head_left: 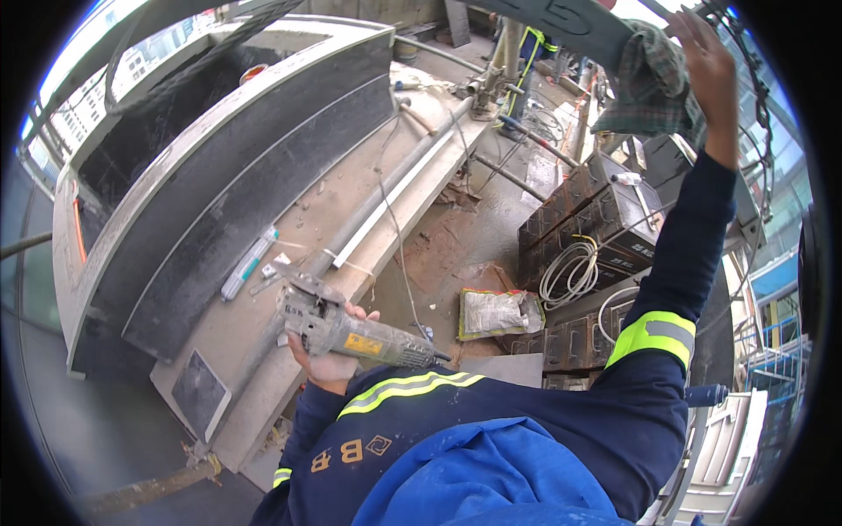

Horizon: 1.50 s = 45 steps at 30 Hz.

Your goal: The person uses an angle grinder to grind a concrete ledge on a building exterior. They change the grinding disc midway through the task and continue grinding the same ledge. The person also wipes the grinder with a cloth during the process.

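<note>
My left hand (326, 361) is wrapped round the body of a worn grey angle grinder (377, 340), held level in front of my chest, its head pointing left. My right arm is raised to the upper right. Up there my right hand (709, 66) has its fingers stretched upward beside a dark green checked cloth (653, 79), which hangs at the end of a grey beam (570, 31). Whether that hand touches the cloth or the beam I cannot tell. Left of the grinder, a white and teal tube (250, 263) lies on the dusty ledge.
A curved dark panel wall (254, 167) stands on the left. Along the ledge runs a metal pipe (360, 206). At right are stacked dark weight blocks (596, 210), a coiled pale hose (570, 276) and a white sack (500, 313). Beyond the scaffold, another person (526, 66) stands.
</note>
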Tool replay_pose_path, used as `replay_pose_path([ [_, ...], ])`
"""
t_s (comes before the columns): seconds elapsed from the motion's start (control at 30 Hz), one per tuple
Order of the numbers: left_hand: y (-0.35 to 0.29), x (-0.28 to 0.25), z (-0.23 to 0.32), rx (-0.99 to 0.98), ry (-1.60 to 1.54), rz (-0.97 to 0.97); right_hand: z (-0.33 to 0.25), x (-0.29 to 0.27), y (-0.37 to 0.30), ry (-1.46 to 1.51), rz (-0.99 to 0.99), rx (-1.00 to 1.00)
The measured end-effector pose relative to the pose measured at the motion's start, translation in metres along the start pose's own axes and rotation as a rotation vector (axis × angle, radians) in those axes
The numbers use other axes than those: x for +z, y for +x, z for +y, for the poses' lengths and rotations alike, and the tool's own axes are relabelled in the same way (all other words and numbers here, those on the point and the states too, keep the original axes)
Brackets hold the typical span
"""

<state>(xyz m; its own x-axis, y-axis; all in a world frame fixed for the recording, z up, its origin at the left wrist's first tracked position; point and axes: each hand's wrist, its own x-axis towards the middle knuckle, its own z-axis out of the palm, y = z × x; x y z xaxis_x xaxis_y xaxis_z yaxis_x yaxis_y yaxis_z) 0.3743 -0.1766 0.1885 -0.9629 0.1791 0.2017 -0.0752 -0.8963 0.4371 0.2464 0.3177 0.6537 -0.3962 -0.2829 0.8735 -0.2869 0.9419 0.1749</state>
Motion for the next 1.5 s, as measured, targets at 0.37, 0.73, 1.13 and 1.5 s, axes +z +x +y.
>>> replay_pose_path([
  [0.37, 0.015, 0.011, -0.004, -0.146, -0.189, -0.09, -0.372, 0.142, -0.19, 1.207, -0.676, 0.208],
  [0.73, 0.008, -0.019, 0.004, -0.082, -0.231, -0.168, -0.394, 0.159, -0.162, 1.557, -0.99, 0.054],
  [1.13, -0.003, -0.039, 0.018, 0.038, -0.207, -0.17, -0.426, 0.178, -0.153, 1.645, -0.953, -0.224],
  [1.5, 0.001, -0.016, 0.058, 0.045, -0.451, -0.092, -0.454, 0.187, -0.142, 1.526, -0.813, -0.395],
])
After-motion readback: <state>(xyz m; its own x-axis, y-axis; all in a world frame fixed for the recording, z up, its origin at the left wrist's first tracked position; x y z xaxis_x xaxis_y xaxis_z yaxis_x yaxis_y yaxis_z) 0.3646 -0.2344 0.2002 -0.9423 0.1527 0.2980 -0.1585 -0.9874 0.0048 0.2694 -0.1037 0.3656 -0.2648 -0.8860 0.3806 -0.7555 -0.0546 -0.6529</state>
